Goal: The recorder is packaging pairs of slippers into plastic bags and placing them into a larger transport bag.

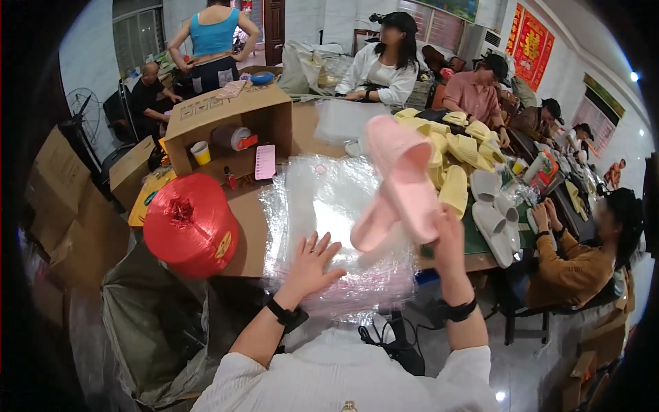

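A pair of pink slide slippers (405,175) is in my right hand (447,237), the fingers closed round one end of a sole. They are held up over the right side of a stack of clear plastic bags (322,199) on the table before me. One slipper lies across the other. My left hand (316,266) rests flat on the near part of the bags, its fingers spread and nothing in them. Left of the bags stands a big roll of shiny red plastic twine (191,225).
Yellow slippers (453,189) are heaped to the right, with white slippers (489,221) beside them. An open cardboard box (230,113) stands at the back left, near a pink phone (265,162). A dark green sack (154,329) hangs below left. Several people sit along the tables.
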Action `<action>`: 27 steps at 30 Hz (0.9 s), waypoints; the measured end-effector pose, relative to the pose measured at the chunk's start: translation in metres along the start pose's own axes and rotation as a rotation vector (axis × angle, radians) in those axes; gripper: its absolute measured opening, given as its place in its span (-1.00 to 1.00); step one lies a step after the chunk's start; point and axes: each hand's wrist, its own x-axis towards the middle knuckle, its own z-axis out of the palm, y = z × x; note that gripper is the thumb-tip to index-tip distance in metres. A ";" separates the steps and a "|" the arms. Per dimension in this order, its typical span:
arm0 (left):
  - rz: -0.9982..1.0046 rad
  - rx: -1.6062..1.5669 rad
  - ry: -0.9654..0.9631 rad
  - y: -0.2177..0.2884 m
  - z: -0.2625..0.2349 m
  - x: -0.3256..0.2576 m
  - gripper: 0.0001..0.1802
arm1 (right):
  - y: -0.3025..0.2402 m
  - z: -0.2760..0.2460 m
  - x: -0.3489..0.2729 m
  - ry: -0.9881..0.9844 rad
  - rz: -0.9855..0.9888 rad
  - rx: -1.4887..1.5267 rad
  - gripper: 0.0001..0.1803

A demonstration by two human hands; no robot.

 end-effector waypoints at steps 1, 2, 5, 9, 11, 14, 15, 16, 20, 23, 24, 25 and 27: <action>-0.005 0.006 0.001 -0.002 0.002 0.000 -0.19 | 0.013 0.014 -0.002 -0.069 0.029 0.005 -0.67; -0.001 0.003 -0.008 -0.004 0.003 0.000 -0.18 | 0.019 0.023 -0.008 -0.142 0.109 -0.069 -0.63; -0.008 0.006 -0.048 -0.004 0.002 0.000 -0.14 | 0.041 0.060 -0.024 -0.272 0.252 -0.102 -0.58; 0.017 -0.600 0.136 0.003 -0.007 0.000 -0.38 | 0.073 0.101 -0.035 -0.417 0.319 -0.134 -0.48; 0.075 -0.502 0.118 0.010 -0.018 0.001 -0.44 | 0.110 0.114 -0.040 -0.425 0.265 -0.160 -0.46; 0.115 -0.542 0.153 0.012 -0.022 -0.007 -0.48 | 0.107 0.129 -0.048 -0.466 0.151 -0.360 -0.41; 0.074 -0.607 0.159 0.012 -0.022 -0.010 -0.50 | 0.101 0.133 -0.051 -0.485 0.088 -0.534 -0.39; 0.130 -0.464 0.207 0.005 -0.014 -0.008 -0.48 | 0.102 0.136 -0.050 -0.472 0.073 -0.555 -0.38; 0.024 -0.508 0.148 0.014 -0.023 -0.002 -0.48 | 0.099 0.125 -0.045 -0.382 0.049 -0.514 -0.43; 0.026 -0.493 0.215 -0.003 -0.008 -0.012 -0.26 | 0.086 0.129 -0.044 -0.569 -0.062 -1.042 -0.46; 0.103 -0.421 0.198 -0.006 -0.012 -0.008 -0.21 | 0.086 0.127 -0.040 -0.579 -0.067 -1.043 -0.46; 0.094 -0.419 0.206 -0.005 -0.013 -0.008 -0.21 | 0.085 0.125 -0.031 -0.682 -0.128 -1.149 -0.45; -0.006 -0.598 0.171 0.007 -0.021 -0.003 -0.25 | 0.079 0.132 -0.010 -0.757 -0.098 -1.292 -0.33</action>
